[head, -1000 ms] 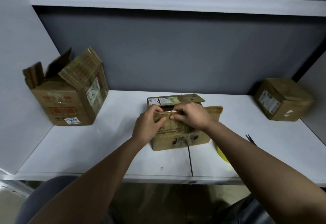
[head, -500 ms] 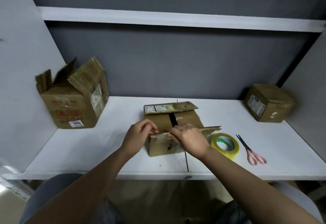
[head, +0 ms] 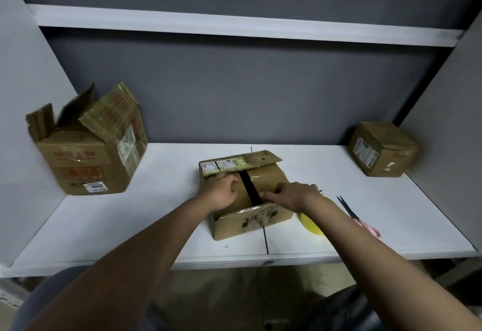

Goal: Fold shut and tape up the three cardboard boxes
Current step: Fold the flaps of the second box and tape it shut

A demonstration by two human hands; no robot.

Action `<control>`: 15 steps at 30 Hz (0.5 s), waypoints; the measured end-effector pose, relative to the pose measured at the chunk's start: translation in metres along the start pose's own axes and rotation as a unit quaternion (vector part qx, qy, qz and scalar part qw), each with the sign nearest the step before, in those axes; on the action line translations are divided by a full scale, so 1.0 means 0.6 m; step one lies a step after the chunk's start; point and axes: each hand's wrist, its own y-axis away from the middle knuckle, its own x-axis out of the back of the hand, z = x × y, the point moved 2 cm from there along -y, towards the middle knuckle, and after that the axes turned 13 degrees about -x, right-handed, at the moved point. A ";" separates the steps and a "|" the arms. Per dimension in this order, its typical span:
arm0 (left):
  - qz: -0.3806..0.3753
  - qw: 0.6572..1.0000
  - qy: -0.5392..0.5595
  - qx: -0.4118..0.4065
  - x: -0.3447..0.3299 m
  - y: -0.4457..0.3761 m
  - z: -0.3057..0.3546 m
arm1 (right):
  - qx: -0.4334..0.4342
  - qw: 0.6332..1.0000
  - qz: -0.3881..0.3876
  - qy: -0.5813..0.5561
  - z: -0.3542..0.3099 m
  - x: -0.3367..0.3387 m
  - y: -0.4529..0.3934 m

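Right now you have the small brown cardboard box (head: 250, 200) at the centre of the frame, sitting on the white table (head: 161, 213) near its front edge. Your left hand (head: 221, 192) rests on the box's left inner flap with its fingers curled over it, pressing it down; your right hand (head: 292, 196) pinches the edge of the right inner flap beside the dark gap between the two. The far outer flap, with its white label, stands half raised, and the near outer flap hangs forward over the front face.

The risk from here, as I judge it, is spring-back: the inner flaps look creased and worn, so if you lift either hand before bringing an outer flap over, they may pop up and leave that gap wide. Pressing too hard could push them down into the box instead.

The yellow roll of tape (head: 311, 222) lies just right of the box, mostly hidden under your right forearm, with the pink-handled scissors (head: 357, 216) beyond it; a reach across could knock either toward the table's front edge.

The large open cardboard box (head: 86, 153) at the left of the frame has its flaps up, untaped. The small closed cardboard box (head: 380, 148) at the right looks folded shut; I cannot tell whether it is taped.
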 end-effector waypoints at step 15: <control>-0.013 0.964 -0.262 -0.038 0.032 -0.064 -0.020 | 0.114 0.993 -0.016 -0.029 -0.030 0.010 -0.118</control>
